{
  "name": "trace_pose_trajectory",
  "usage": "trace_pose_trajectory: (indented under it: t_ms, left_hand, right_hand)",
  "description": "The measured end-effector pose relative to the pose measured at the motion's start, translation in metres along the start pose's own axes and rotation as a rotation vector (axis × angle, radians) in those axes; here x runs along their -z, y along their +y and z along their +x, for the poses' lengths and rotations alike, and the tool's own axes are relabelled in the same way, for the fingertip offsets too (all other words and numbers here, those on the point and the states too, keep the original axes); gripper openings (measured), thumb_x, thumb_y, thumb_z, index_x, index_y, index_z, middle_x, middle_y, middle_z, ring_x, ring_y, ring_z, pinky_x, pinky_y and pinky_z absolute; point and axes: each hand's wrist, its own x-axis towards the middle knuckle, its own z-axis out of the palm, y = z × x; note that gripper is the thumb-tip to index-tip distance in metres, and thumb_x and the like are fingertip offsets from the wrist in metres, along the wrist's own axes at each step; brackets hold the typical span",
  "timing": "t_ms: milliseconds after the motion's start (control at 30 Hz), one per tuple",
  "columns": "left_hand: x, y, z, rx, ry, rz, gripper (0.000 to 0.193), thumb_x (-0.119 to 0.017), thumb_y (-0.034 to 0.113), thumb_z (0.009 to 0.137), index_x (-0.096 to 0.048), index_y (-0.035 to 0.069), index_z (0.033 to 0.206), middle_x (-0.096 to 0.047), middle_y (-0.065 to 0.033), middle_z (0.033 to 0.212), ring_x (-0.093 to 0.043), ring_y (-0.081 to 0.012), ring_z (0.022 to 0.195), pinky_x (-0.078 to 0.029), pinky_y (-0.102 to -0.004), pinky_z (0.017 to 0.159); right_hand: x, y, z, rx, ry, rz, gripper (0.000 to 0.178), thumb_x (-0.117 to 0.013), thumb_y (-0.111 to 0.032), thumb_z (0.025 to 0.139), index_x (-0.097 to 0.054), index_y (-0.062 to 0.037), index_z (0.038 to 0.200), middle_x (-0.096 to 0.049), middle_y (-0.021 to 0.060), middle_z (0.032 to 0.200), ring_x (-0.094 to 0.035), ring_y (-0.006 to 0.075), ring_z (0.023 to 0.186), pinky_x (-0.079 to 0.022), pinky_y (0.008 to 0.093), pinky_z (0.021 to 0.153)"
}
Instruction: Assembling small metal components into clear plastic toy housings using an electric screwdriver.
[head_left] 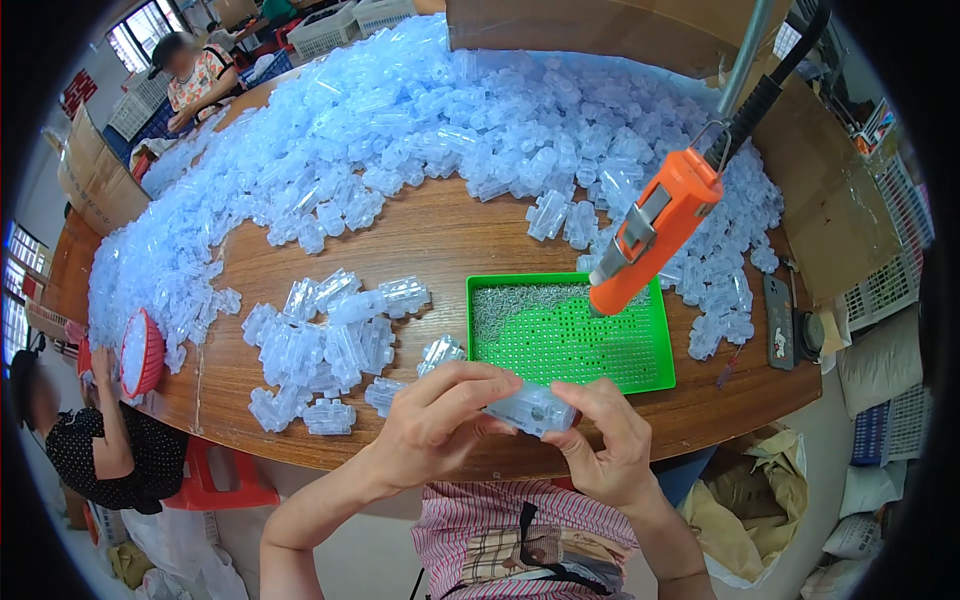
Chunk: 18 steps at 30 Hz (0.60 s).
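Note:
In front of my body, over the table's near edge, a clear plastic housing [535, 408] is held between both hands. My left hand [438, 418] grips its left end, fingers curled along the top. At its right end, my right hand [608, 445] pinches it between thumb and fingers. Just beyond the hands lies a green perforated tray [610, 362] with small metal screws [508, 305] gathered mostly at its far left. Above the tray hangs an orange electric screwdriver [658, 230], tip down, touched by neither hand. A loose group of similar clear housings [325, 345] lies left of the tray.
A large heap of clear plastic parts [420, 110] spreads over the far table. Cardboard [830, 200] stands at the right, near a phone [779, 318]. A red basket [143, 352] sits at the left edge, beside a seated person [100, 430]. Another person [195, 85] works far left.

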Motion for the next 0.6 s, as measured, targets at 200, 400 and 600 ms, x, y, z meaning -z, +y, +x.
trace_pose_trajectory:
  t_ms: [200,400,600]
  left_hand:
    - [-0.001,0.0,0.006,-0.019,0.023,0.085,0.049,-0.079,0.004,0.07,-0.064,0.008,0.116,-0.065,-0.01,0.105,-0.065,-0.0266,0.093,-0.054,-0.0351,0.073]
    - [0.0,0.007,0.011,-0.029,0.023,0.061,0.059,-0.082,0.016,0.07,-0.059,0.005,0.123,-0.065,-0.0118,0.109,-0.065,-0.0261,0.096,-0.052,-0.0351,0.079]
    - [-0.016,0.003,0.003,0.175,0.092,-0.299,0.076,-0.083,0.014,0.074,-0.041,0.003,0.136,-0.064,-0.0164,0.118,-0.064,-0.0238,0.109,-0.051,-0.0352,0.094]
  right_hand:
    - [-0.002,0.0,0.001,-0.149,0.031,0.075,0.043,-0.073,-0.017,0.084,-0.059,-0.0008,0.121,-0.063,0.0125,0.097,-0.057,0.0224,0.076,-0.049,0.0313,0.066]
    - [0.004,0.013,0.003,-0.123,-0.028,0.039,0.048,-0.074,-0.018,0.084,-0.056,-0.0055,0.126,-0.059,0.0141,0.107,-0.059,0.0263,0.092,-0.049,0.0323,0.075]
    - [-0.004,0.014,-0.011,-0.581,0.009,0.784,0.041,-0.062,-0.016,0.096,-0.047,0.0033,0.128,-0.059,0.0067,0.113,-0.057,0.011,0.095,-0.051,0.0274,0.08]
